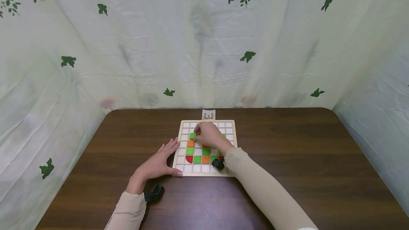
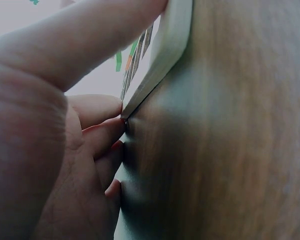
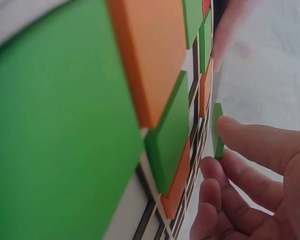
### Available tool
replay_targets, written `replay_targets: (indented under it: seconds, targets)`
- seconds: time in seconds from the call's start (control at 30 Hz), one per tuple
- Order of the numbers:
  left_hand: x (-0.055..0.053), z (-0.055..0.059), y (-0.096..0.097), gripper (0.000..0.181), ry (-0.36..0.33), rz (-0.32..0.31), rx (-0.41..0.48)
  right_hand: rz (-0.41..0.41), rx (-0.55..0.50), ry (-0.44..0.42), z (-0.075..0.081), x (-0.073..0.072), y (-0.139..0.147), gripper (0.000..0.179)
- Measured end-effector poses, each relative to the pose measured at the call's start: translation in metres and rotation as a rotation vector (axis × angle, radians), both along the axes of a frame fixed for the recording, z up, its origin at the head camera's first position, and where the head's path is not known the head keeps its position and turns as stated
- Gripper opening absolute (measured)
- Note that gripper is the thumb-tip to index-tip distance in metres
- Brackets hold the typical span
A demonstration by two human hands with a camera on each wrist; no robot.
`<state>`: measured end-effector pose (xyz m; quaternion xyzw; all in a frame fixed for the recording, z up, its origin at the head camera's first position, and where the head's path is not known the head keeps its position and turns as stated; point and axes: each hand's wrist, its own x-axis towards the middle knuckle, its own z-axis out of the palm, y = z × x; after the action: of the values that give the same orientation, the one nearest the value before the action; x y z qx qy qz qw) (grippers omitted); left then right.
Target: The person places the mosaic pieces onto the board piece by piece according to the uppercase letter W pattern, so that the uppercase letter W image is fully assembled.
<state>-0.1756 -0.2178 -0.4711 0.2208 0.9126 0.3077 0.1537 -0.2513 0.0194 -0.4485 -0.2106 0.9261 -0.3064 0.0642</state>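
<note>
A square board with a pale wooden rim (image 1: 191,121) and a grid of white cells lies on the table. My right hand (image 1: 209,135) reaches over it and pinches a green square tile (image 3: 218,131) between thumb and fingers, at the board's upper left. An orange tile (image 1: 190,143) sits just below that spot. Lower down are more green and orange tiles and a red rounded tile (image 1: 189,159). My left hand (image 1: 156,162) rests against the board's left side, its thumb on the near left corner and its fingers touching the edge. My right forearm hides part of the board.
A small card (image 1: 208,114) with a printed grid pattern lies behind the board. The dark brown wooden table (image 1: 287,137) extends on both sides. A pale curtain (image 1: 179,59) with green leaf prints hangs behind it. Each wrist wears a black device.
</note>
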Motion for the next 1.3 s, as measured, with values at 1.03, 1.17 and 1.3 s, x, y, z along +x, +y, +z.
replay_targets:
  seconds: [1.03,1.17,1.3]
  targets:
    - [0.0,-0.002,0.0,0.118,0.0,0.002,0.009,-0.004,0.07,-0.013,0.004,-0.004,-0.004,0.029]
    - [0.0,-0.002,0.0,0.118,-0.007,0.015,-0.005,-0.006,0.04,-0.002,0.009,-0.003,0.005,0.031]
    - [0.0,-0.002,0.0,0.118,-0.015,0.025,-0.013,-0.005,0.005,0.0,0.016,0.001,0.018,0.032]
